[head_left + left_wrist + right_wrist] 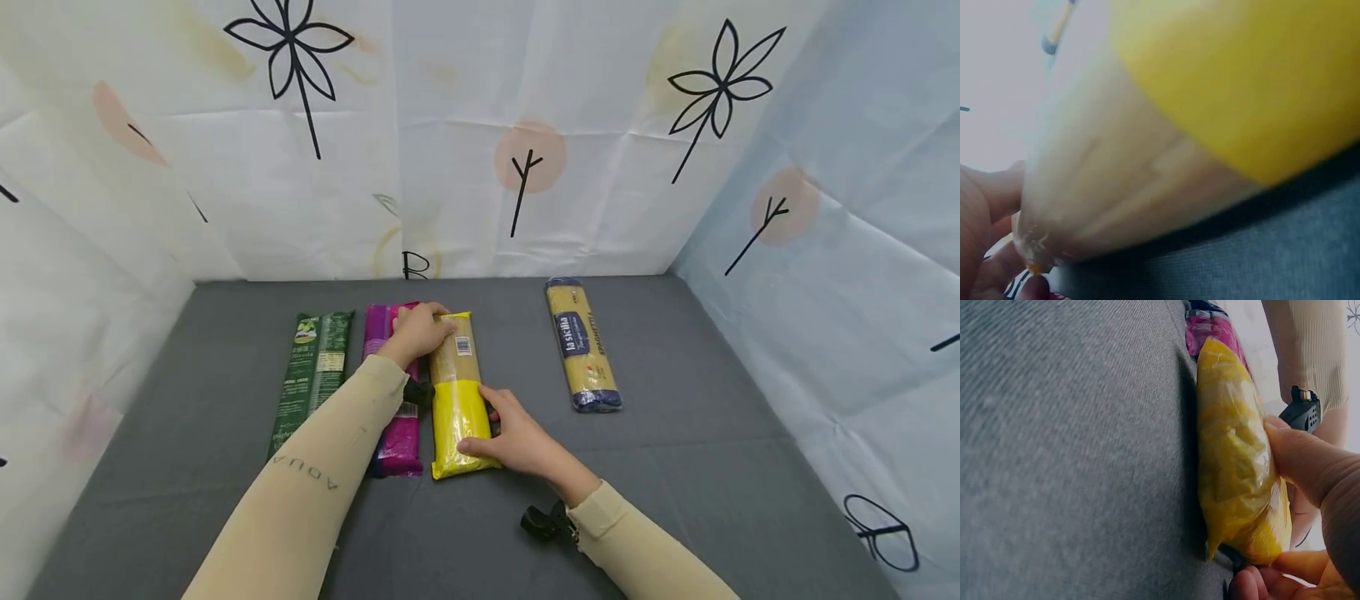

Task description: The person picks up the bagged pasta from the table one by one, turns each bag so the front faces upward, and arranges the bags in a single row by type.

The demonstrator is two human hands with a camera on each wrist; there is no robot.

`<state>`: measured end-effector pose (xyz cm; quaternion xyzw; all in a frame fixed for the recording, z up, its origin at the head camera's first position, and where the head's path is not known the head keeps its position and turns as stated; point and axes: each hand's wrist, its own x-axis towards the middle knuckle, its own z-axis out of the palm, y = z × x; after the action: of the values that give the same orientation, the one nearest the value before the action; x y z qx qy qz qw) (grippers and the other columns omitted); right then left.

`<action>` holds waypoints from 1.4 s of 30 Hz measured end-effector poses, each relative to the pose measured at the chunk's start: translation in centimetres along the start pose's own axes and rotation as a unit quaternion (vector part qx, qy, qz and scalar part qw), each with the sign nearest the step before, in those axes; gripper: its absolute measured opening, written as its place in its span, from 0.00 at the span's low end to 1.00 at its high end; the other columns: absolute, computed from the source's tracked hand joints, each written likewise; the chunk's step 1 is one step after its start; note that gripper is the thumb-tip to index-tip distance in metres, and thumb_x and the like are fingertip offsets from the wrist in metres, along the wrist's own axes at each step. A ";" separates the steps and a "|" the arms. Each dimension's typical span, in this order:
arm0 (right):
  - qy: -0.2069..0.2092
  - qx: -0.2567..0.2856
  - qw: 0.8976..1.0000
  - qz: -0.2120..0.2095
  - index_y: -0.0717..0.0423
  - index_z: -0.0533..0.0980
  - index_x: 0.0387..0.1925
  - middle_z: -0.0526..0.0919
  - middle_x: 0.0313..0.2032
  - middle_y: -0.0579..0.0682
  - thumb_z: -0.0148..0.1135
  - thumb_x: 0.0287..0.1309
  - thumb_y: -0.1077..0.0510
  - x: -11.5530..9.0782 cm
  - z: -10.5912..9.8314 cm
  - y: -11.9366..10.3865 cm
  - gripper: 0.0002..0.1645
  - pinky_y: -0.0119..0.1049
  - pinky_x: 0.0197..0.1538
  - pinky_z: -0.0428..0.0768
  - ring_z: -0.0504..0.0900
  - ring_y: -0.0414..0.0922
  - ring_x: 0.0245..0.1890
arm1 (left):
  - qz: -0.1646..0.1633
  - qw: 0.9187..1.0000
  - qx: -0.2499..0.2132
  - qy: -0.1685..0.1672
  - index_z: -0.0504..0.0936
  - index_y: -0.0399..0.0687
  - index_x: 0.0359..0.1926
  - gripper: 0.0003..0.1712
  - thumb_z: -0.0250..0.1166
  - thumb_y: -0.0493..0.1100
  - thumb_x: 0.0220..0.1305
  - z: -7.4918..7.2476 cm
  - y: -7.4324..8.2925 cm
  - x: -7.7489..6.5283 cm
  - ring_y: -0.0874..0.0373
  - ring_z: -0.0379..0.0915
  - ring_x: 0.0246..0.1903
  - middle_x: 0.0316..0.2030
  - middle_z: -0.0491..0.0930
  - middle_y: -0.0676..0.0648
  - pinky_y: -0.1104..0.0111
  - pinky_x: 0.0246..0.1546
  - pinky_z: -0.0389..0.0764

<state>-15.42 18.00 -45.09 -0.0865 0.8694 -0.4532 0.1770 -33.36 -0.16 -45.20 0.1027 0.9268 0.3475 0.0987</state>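
A long packet of pasta [461, 417], yellow at the near end and clear over tan contents at the far end, lies on the grey cloth. At its far end my left hand [420, 332] grips the corner; in the left wrist view the thumb and fingers [1004, 194] close around that tip. My right hand [521, 433] holds the near right side, thumb toward the near end. The right wrist view shows the yellow end [1235, 456] between thumb and fingertips. Just left, partly under my left forearm, lies a magenta packet [400, 446].
A green packet [303, 375] lies farther left, partly covered by the left sleeve. To the right, apart from the others, is a tan and navy la sicilia pasta packet [581, 346]. Printed white cloth walls [465, 208] border the grey surface [675, 500].
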 end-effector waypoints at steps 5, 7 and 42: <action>-0.018 -0.004 1.000 -0.013 0.54 0.50 0.75 0.62 0.60 0.54 0.70 0.52 0.39 0.2 0.2 0.0 0.58 0.40 0.48 0.75 0.69 0.47 0.48 | -0.006 0.999 -0.008 0.041 0.85 0.49 0.41 0.10 0.62 0.47 0.66 -0.4 -0.4 0.0 0.40 0.58 0.52 0.40 0.80 0.44 0.48 0.58 0.54; -0.024 -0.008 1.000 -0.016 0.54 0.50 0.75 0.61 0.60 0.54 0.70 0.52 0.38 0.2 0.1 0.0 0.58 0.41 0.48 0.74 0.69 0.47 0.47 | -0.001 0.999 -0.008 0.048 0.85 0.48 0.37 0.09 0.61 0.46 0.66 -0.6 -0.6 0.1 0.42 0.61 0.50 0.37 0.80 0.45 0.48 0.58 0.54; 0.106 0.167 0.976 -0.085 0.43 0.50 0.75 0.63 0.62 0.55 0.64 0.62 0.58 0.1 1.5 -0.7 0.46 0.43 0.43 0.83 0.79 0.53 0.50 | 0.131 0.962 -0.102 0.217 0.80 0.44 0.39 0.08 0.55 0.41 0.72 -2.6 2.6 -3.0 0.50 0.70 0.40 0.40 0.77 0.46 0.53 0.52 0.58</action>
<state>-14.90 16.45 -45.37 -0.0807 0.7846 -0.6122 0.0562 -30.83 -0.64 -41.17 0.1345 0.8643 0.4637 -0.1410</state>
